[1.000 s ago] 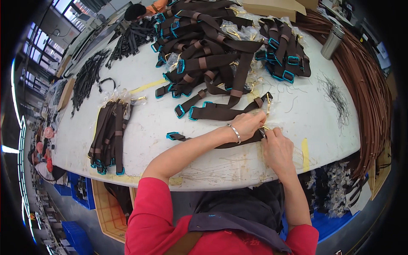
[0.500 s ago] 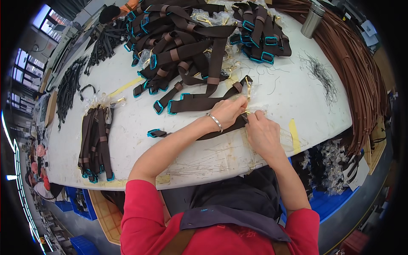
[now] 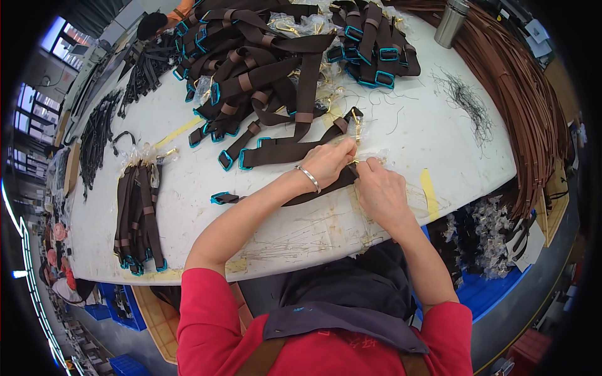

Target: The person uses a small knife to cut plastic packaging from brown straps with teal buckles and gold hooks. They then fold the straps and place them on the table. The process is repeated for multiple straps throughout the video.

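A dark brown webbing strap point(image 3: 325, 192) lies under my left forearm, with a turquoise buckle point(image 3: 221, 198) at its far left end. My left hand point(image 3: 332, 161) pinches the strap's right end beside a small gold metal fitting point(image 3: 355, 161). From the other side, my right hand point(image 3: 382, 192) closes its fingertips on that same end, close against the left. The fingers hide most of the join. Just beyond them, another strap point(image 3: 291, 150) ends in a gold hook point(image 3: 358, 125) with clear plastic film around it.
A large heap of brown straps point(image 3: 257, 81) with turquoise buckles covers the far middle. At left lies a strap bundle point(image 3: 137, 207). Loose black threads point(image 3: 467, 103), a steel flask point(image 3: 451, 24) and long brown strips point(image 3: 501, 88) are at right. Blue bins point(image 3: 489, 297) stand below the table edge.
The view has shifted slightly, so the table things sit a little further left. Both hands stay together at the strap's end, with only slight finger movement.
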A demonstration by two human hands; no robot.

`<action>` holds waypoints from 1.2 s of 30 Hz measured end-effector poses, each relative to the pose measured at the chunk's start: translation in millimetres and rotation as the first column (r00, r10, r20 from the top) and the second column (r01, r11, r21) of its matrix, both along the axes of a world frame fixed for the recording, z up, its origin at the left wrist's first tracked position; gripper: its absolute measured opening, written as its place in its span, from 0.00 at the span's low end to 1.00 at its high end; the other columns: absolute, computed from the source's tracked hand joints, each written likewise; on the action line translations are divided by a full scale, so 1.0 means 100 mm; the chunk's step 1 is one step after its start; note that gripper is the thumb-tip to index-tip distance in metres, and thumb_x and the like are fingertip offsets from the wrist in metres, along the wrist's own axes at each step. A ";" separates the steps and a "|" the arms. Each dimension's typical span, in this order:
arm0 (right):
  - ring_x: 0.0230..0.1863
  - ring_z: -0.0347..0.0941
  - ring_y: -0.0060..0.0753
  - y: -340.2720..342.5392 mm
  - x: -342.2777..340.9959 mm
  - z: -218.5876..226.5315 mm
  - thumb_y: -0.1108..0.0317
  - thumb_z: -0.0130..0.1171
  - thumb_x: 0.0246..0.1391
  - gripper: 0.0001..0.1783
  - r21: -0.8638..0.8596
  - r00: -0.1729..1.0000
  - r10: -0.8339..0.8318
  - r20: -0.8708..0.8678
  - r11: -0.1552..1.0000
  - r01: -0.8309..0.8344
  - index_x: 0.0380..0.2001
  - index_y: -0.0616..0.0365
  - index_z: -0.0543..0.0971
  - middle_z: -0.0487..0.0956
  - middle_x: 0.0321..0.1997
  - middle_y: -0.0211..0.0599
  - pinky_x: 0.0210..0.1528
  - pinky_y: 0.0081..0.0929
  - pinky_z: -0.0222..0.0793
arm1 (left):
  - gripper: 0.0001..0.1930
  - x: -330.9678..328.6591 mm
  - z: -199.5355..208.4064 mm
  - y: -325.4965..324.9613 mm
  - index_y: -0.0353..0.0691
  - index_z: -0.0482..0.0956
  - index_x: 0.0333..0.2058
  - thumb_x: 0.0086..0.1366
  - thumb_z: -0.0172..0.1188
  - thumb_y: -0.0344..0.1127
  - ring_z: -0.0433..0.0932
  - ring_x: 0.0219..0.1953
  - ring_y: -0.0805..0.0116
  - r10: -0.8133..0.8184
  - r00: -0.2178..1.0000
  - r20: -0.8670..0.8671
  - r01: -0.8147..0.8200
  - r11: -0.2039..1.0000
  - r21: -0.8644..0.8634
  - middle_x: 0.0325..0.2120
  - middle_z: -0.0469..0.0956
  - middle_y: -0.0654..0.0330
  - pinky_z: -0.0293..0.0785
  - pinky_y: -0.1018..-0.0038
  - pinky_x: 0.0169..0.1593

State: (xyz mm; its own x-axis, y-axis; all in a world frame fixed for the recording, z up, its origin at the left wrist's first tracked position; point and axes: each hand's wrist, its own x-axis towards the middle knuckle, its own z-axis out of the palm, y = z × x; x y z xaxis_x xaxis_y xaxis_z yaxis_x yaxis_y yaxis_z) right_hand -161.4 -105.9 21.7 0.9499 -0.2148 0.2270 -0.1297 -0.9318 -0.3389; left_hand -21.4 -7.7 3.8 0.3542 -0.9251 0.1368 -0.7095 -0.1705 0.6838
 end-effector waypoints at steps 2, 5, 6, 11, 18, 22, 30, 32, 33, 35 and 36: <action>0.26 0.74 0.45 0.00 0.00 0.00 0.78 0.53 0.36 0.09 0.013 1.000 0.010 0.000 1.000 -0.010 0.26 0.61 0.68 0.71 0.29 0.42 0.26 0.40 0.70 | 0.04 0.01 0.02 -0.01 0.39 0.63 0.34 0.62 0.48 0.29 0.71 0.25 0.48 -0.004 1.000 -0.013 0.004 1.000 0.023 0.21 0.72 0.50 0.66 0.62 0.30; 0.26 0.74 0.47 0.00 -0.01 -0.04 0.77 0.53 0.37 0.09 0.035 1.000 0.006 0.013 0.999 -0.007 0.26 0.62 0.68 0.71 0.29 0.43 0.27 0.41 0.69 | 0.05 0.04 0.25 -0.11 0.38 0.64 0.35 0.61 0.50 0.30 0.72 0.24 0.52 0.053 0.987 -0.154 -0.042 0.997 0.071 0.21 0.72 0.53 0.68 0.64 0.30; 0.26 0.74 0.47 -0.01 -0.04 -0.05 0.77 0.54 0.38 0.08 0.048 1.000 -0.012 0.007 0.999 0.012 0.26 0.62 0.68 0.71 0.29 0.43 0.27 0.41 0.69 | 0.06 0.01 0.48 -0.24 0.38 0.64 0.35 0.61 0.50 0.30 0.72 0.23 0.54 0.110 0.951 -0.291 -0.096 0.994 0.060 0.20 0.72 0.54 0.68 0.65 0.31; 0.26 0.73 0.49 -0.02 -0.04 -0.04 0.75 0.54 0.42 0.07 0.087 1.000 -0.006 0.019 0.996 0.005 0.27 0.63 0.69 0.72 0.29 0.44 0.27 0.42 0.69 | 0.17 0.21 0.53 -0.12 0.36 0.71 0.33 0.54 0.58 0.46 0.76 0.30 0.54 -0.093 0.986 0.136 0.056 0.964 0.259 0.25 0.77 0.53 0.70 0.64 0.35; 0.26 0.74 0.48 -0.02 -0.04 -0.03 0.73 0.56 0.43 0.08 0.108 0.999 0.003 0.045 0.994 -0.008 0.27 0.62 0.69 0.71 0.29 0.43 0.27 0.42 0.69 | 0.10 0.05 0.12 0.11 0.35 0.73 0.31 0.54 0.59 0.34 0.74 0.32 0.50 -0.030 0.998 0.061 0.011 0.960 0.280 0.26 0.76 0.50 0.68 0.63 0.35; 0.25 0.74 0.47 -0.02 -0.04 -0.04 0.73 0.56 0.42 0.08 0.099 0.998 0.021 0.059 0.995 -0.027 0.27 0.62 0.69 0.71 0.29 0.43 0.26 0.41 0.69 | 0.04 0.03 0.06 0.13 0.34 0.71 0.29 0.55 0.54 0.28 0.73 0.32 0.47 -0.006 0.998 0.064 -0.005 0.986 0.165 0.24 0.74 0.48 0.67 0.61 0.35; 0.25 0.74 0.46 0.01 0.00 -0.02 0.73 0.56 0.41 0.08 0.069 1.000 0.015 0.025 0.997 -0.017 0.26 0.62 0.70 0.72 0.29 0.44 0.26 0.40 0.69 | 0.05 0.04 0.04 0.12 0.33 0.68 0.30 0.57 0.53 0.28 0.72 0.30 0.45 0.025 0.999 0.046 -0.033 0.980 0.197 0.23 0.73 0.46 0.67 0.60 0.34; 0.25 0.74 0.47 0.01 -0.02 -0.02 0.72 0.56 0.41 0.08 0.080 1.000 0.013 0.026 0.997 -0.015 0.26 0.62 0.70 0.72 0.29 0.44 0.26 0.40 0.69 | 0.06 0.02 0.05 0.14 0.33 0.68 0.31 0.56 0.53 0.28 0.72 0.30 0.45 0.030 0.999 0.039 -0.036 0.988 0.148 0.23 0.73 0.47 0.67 0.60 0.34; 0.25 0.74 0.47 0.00 -0.02 -0.01 0.72 0.56 0.42 0.08 0.088 1.000 0.008 0.021 0.996 -0.009 0.27 0.63 0.69 0.72 0.29 0.44 0.26 0.41 0.69 | 0.06 0.01 0.06 0.15 0.33 0.68 0.31 0.56 0.54 0.29 0.72 0.29 0.44 0.033 0.999 0.036 -0.037 0.992 0.123 0.22 0.73 0.47 0.67 0.60 0.33; 0.26 0.74 0.48 -0.01 -0.04 -0.01 0.72 0.56 0.42 0.08 0.106 1.000 -0.006 0.010 0.994 0.005 0.27 0.63 0.69 0.72 0.29 0.45 0.27 0.41 0.69 | 0.07 -0.04 0.15 0.13 0.33 0.68 0.31 0.56 0.54 0.29 0.72 0.30 0.44 0.033 0.996 0.083 -0.051 0.973 0.224 0.23 0.74 0.47 0.67 0.59 0.34; 0.26 0.74 0.48 -0.02 -0.05 -0.01 0.72 0.56 0.42 0.09 0.113 1.000 -0.004 0.011 0.994 0.003 0.27 0.63 0.69 0.72 0.29 0.45 0.27 0.42 0.69 | 0.07 -0.05 0.18 0.13 0.33 0.68 0.31 0.55 0.55 0.29 0.72 0.30 0.44 0.031 0.994 0.106 -0.059 0.960 0.273 0.23 0.74 0.47 0.67 0.59 0.34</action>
